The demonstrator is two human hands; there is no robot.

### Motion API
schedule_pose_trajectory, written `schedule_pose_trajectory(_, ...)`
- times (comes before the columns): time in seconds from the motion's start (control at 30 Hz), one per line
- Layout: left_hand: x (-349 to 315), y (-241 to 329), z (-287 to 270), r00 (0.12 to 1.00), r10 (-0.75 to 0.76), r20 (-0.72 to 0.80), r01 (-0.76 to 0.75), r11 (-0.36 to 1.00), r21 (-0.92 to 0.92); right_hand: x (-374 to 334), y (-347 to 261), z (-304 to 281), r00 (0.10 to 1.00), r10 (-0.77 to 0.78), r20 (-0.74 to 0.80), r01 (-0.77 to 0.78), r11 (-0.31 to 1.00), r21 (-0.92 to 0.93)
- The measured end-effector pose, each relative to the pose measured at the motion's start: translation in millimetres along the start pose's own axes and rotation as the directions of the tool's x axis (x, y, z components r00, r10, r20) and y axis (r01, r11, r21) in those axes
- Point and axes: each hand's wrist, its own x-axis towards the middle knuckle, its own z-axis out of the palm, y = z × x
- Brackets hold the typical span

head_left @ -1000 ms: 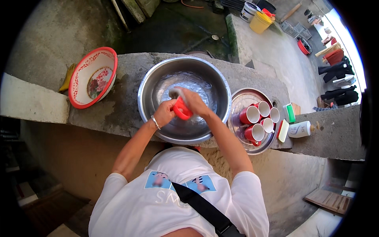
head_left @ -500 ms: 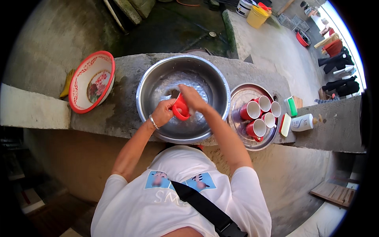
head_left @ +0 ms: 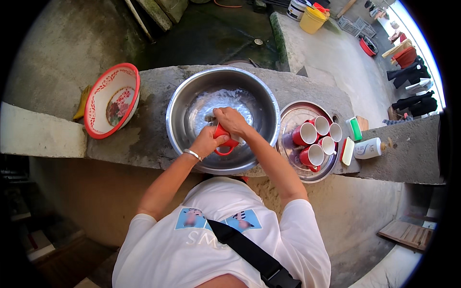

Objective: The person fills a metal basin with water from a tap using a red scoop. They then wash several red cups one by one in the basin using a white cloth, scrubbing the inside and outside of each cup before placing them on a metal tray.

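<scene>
The left hand (head_left: pixel 205 141) grips the mug (head_left: pixel 230 143), the right hand's (head_left: pixel 231 121) hold is unclear, and wetness could let the mug slip against the basin (head_left: pixel 180 110).

We see a rough grey concrete worktop (head_left: pixel 307 91), a dark, wet-looking floor (head_left: pixel 216 38) beyond it, pale grey concrete paving (head_left: pixel 333 60) rightward, and bright white daylight (head_left: pixel 418 33) at upper right.

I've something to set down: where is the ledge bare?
Bare ledge shows between bowl and basin, and on the tray's far side. The tray is crowded with mugs; between it and the bottle, small items crowd the ledge.
</scene>
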Motion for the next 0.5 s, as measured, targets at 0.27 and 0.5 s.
schedule_pose_trajectory(0.27,-21.5,7.8,-22.4,0.993,0.12,-0.011,-0.11,0.937,0.331,33.8,61.3,11.5,0.948,0.06,-0.314,-0.115,0.981,-0.159)
schedule_pose_trajectory(0.5,-5.7,-20.9,-39.6,0.971,0.117,-0.208,-0.029,0.923,0.384,44.7,91.2,43.9,0.975,-0.067,-0.212,0.001,0.955,-0.297)
